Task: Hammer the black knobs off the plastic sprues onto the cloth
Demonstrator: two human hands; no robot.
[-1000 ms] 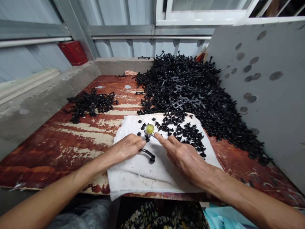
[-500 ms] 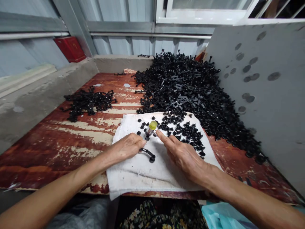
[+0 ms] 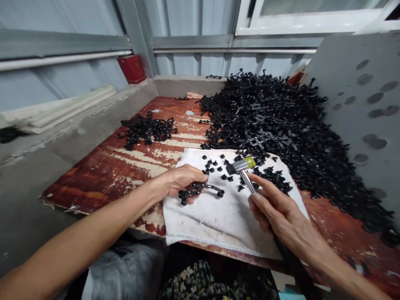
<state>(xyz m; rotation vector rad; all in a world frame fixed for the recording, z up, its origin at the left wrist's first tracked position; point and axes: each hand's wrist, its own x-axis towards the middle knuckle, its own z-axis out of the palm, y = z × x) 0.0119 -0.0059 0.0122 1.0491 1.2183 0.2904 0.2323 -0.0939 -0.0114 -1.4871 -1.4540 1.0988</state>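
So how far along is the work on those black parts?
Done: loose black caps lie on the white cloth, and a small black pile sits on the table, left. In hand: the left hand grips a black frame piece on the cloth; the right hand holds a small hammer beside it. Left: the big black heap behind, probably most of it.

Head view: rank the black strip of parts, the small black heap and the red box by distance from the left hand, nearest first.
1. black strip of parts, under fingers of the left hand, on the cloth.
2. small black heap, farther back on the board's left.
3. red box, against the back wall.
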